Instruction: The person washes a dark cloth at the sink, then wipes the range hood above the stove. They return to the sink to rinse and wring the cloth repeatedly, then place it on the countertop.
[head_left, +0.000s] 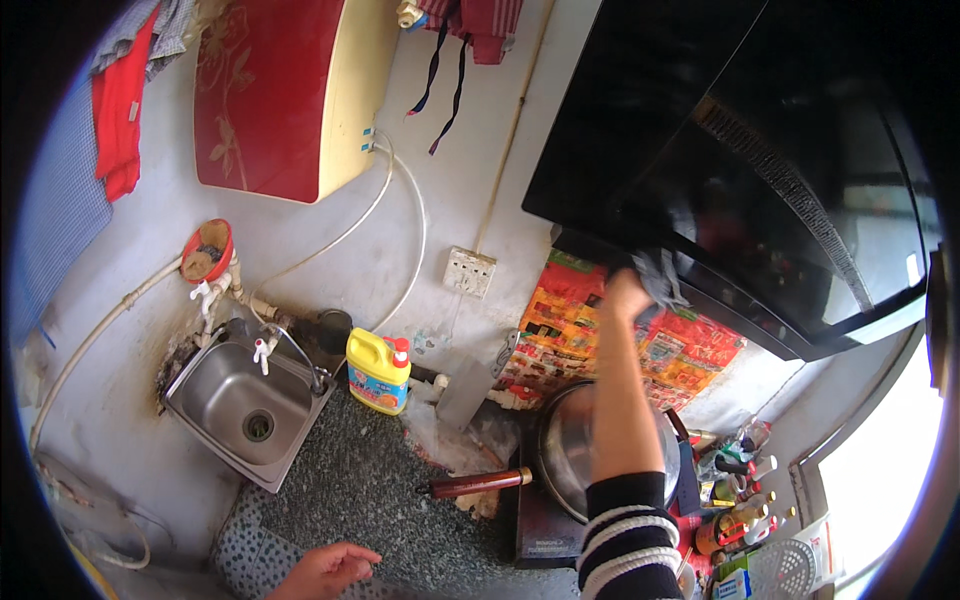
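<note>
My right hand (628, 294) reaches up to the lower edge of the black range hood (675, 150), gripping a grey cloth (660, 281) against it. Beneath my raised forearm, a pan with a metal lid (570, 450) sits on the stove (547, 532), its wooden handle (480, 484) pointing left. Near the bottom of the view, my left hand (330, 571) is empty, fingers partly spread, by the front edge of the speckled stone countertop (337, 480). Some of the cloth and the right fingers are hidden or blurred.
Left lies a steel sink (240, 390) with a tap (261, 352). A yellow detergent jug (379, 373) and a cleaver (463, 394) stand near the wall. Bottles (742, 517) crowd the right side. A red water heater (262, 97) hangs above the sink; printed sheets (562, 330) cover the wall behind the stove.
</note>
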